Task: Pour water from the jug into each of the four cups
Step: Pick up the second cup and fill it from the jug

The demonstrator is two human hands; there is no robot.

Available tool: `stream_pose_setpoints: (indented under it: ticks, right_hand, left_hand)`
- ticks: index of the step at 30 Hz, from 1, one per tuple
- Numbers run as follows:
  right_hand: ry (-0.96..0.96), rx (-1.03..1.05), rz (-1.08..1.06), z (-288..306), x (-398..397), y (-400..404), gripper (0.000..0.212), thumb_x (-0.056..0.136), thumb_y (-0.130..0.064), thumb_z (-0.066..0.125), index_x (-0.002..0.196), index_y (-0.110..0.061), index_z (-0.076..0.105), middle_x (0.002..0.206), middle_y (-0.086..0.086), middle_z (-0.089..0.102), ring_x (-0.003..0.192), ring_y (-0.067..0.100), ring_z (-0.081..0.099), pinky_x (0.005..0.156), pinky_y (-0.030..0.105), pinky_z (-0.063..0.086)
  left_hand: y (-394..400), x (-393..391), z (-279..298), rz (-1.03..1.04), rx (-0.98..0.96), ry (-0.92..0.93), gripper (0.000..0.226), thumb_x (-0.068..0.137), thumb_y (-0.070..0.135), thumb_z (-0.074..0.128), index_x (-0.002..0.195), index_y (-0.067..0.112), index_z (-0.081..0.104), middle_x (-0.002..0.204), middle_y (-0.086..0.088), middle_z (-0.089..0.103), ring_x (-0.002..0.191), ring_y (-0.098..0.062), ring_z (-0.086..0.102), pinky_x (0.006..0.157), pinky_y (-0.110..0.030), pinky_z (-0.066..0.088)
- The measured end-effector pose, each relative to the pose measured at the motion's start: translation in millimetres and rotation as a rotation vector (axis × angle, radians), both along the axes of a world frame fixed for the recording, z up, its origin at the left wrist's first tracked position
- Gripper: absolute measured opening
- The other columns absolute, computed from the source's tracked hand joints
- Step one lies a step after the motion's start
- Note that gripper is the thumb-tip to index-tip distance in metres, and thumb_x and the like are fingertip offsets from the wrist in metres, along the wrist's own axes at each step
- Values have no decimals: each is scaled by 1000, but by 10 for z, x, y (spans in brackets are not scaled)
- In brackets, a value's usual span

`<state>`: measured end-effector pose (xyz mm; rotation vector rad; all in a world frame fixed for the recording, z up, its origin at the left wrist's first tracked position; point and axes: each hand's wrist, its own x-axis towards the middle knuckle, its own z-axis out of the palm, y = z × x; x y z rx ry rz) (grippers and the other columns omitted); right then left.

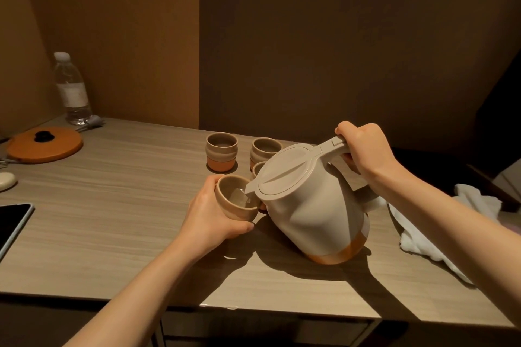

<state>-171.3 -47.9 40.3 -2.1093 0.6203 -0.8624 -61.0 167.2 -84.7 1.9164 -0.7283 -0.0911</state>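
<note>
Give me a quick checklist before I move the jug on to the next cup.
1. Right hand grips the jug handle: ok.
2. Jug spout over the held cup: ok.
3. Left hand holds that cup: ok.
4. Water in the held cup: ok; how full, cannot tell.
5. Far-left cup upright and unobstructed: ok.
6. Cup behind the jug reachable: cannot tell, mostly hidden.

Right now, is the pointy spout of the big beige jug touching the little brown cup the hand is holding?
Cannot tell. In the head view the beige plastic jug's spout overlaps the rim of the brown clay cup in the left hand, hiding any contact or gap.
</note>
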Motion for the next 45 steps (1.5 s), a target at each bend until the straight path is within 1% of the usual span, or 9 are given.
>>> stream_pose_setpoints:
  ticks: [6,13,24,26,29,36,39,43,45]
  right_hand:
    - [-25,63,-19,-32,-62,-62,44,89,-26,48,49,-9,46,54,10,47,55,19,44,56,33,34]
    - [-51,135,-19,-81,-176,-145,40,85,-28,48,49,-11,43,53,11,41,51,20,36,50,31,26]
    - [-127,259,-29,-192,-385,-271,42,88,-26,48,49,-11,41,51,8,36,45,14,31,46,28,23]
    - [-152,279,-43,-216,-420,-288,43,87,-26,49,47,-12,40,50,7,36,45,15,31,46,28,23]
    - [-190,309,-64,-245,-469,-304,46,87,-24,49,43,-15,40,42,0,35,43,14,31,46,28,23]
    - [-229,355,-123,-293,-512,-348,42,88,-26,50,48,-13,45,37,-7,38,47,15,35,49,29,25]
    - [-246,378,-146,-311,-523,-367,41,87,-27,50,49,-13,46,36,-9,39,48,15,36,49,30,25]
    - [-247,404,-184,-343,-534,-400,39,86,-30,51,51,-13,48,38,-8,40,50,15,37,49,29,27]
    - [-251,424,-189,-350,-537,-403,38,86,-29,51,52,-13,47,38,-7,40,49,15,36,48,28,26]
  left_hand:
    - [-23,-52,12,-15,-43,41,91,48,23,94,122,32,42,106,22,52,104,-6,52,75,-14,40]
    - [-66,-106,16,-12,-75,71,92,47,24,95,121,34,41,107,23,51,107,-7,51,75,-14,40]
    - [-160,-241,46,4,-123,88,93,45,22,95,121,34,44,110,19,55,107,-7,54,86,-26,48]
    - [-181,-263,55,9,-129,88,93,45,22,95,121,35,43,109,20,54,106,-7,53,84,-25,47]
    - [-210,-282,69,13,-139,92,94,45,23,95,121,35,43,108,20,54,104,-5,53,80,-19,43]
    - [-203,-301,91,43,-179,107,89,48,18,95,118,34,42,105,22,53,97,3,51,72,-13,40]
    - [-177,-261,104,73,-203,131,90,48,19,95,121,32,43,108,20,53,100,-3,53,76,-18,43]
    - [-129,-179,119,124,-213,131,93,49,18,95,126,28,43,116,9,55,108,-12,53,88,-31,48]
    - [-103,-118,107,157,-218,130,94,50,18,94,128,25,43,117,6,55,110,-15,53,89,-33,48]
